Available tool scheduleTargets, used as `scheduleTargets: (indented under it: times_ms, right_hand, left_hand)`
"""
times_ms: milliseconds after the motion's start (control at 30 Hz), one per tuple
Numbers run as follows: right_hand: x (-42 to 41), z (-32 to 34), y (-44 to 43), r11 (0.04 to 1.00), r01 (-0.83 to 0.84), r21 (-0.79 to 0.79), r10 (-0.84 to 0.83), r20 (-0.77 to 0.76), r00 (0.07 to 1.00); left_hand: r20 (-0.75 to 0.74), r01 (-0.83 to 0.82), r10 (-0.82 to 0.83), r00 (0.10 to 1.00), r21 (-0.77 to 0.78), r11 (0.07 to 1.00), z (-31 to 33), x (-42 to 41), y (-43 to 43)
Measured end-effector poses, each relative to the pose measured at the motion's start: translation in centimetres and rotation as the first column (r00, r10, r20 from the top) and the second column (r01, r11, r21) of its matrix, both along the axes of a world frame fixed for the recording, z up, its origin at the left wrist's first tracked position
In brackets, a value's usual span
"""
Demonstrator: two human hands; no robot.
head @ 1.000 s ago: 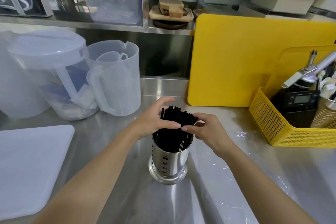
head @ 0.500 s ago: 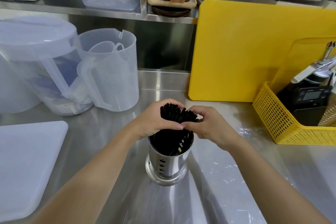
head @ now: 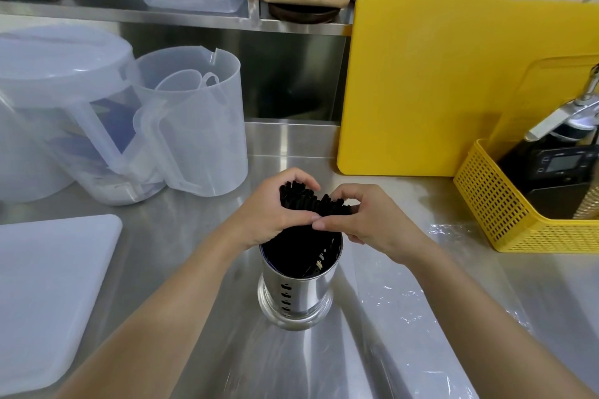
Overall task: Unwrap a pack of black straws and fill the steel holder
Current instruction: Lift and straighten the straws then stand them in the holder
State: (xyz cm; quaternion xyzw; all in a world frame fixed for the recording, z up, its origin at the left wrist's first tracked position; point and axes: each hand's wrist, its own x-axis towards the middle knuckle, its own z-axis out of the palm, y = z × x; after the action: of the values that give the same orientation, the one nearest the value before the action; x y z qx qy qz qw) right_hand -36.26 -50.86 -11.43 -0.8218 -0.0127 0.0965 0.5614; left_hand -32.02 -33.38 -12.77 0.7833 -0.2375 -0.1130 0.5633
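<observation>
From my seat the brushed steel counter fills most of the view, smooth and streaked with reflections. At the back right a flat yellow cutting board with rounded corners leans upright on its edge, and a matte white board lies flat at my left. Behind that are two cloudy translucent plastic vessels, a lidded pitcher and just beside it an open measuring jug with smaller cups nested inside. A yellow plastic basket with a perforated grid wall sits at the right edge. A crinkled sheet of clear wrap lies flat on the counter to the right of the steel holder. The holder is a polished cylinder standing upright near the middle of the counter, with a column of oval holes down its wall and a wider ring at its foot. The person's left hand and right hand are both curled round the upper part of the bundle, thumbs meeting on the near side. The black straws stand in the holder with their long axis close to vertical. They lean slightly away from me, their thin, matte cut ends pointing up and fanned unevenly between the fingers, their lower lengths down inside the cylinder.
</observation>
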Motion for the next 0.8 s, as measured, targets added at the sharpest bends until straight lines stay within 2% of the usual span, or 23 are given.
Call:
scheduleTargets:
  times_ms: [200, 367, 500, 633, 800]
  right_hand:
    - [0.1, -0.2, 0.5, 0.973, -0.014, -0.230, 0.063, 0.205, 0.977]
    - [-0.3, -1.4, 1.0, 0.953, -0.023, -0.303, 0.131, 0.343, 0.930]
    - [-0.4, -2.2, 1.1, 0.926, 0.028, -0.376, 0.142, 0.416, 0.898]
    - [0.3, -1.9, 1.0, 0.931, 0.038, -0.364, 0.138, 0.446, 0.884]
    - [1.4, 1.1, -0.1, 0.962, 0.118, -0.244, 0.034, 0.541, 0.841]
  left_hand:
    - [-0.059, -0.026, 0.027, 0.998, 0.018, 0.999, 0.1, 0.0, 0.3]
    - [-0.214, -0.059, 0.032, 0.976, -0.121, 0.991, -0.3, -0.2, 0.6]
    - [-0.181, -0.024, -0.001, 0.983, -0.134, 0.991, -0.6, -0.1, 0.7]
    - [-0.160, 0.010, -0.030, 0.987, -0.128, 0.992, -0.7, 0.1, 0.8]
    - [-0.167, 0.021, -0.045, 0.985, -0.141, 0.990, -0.7, 0.4, 1.1]
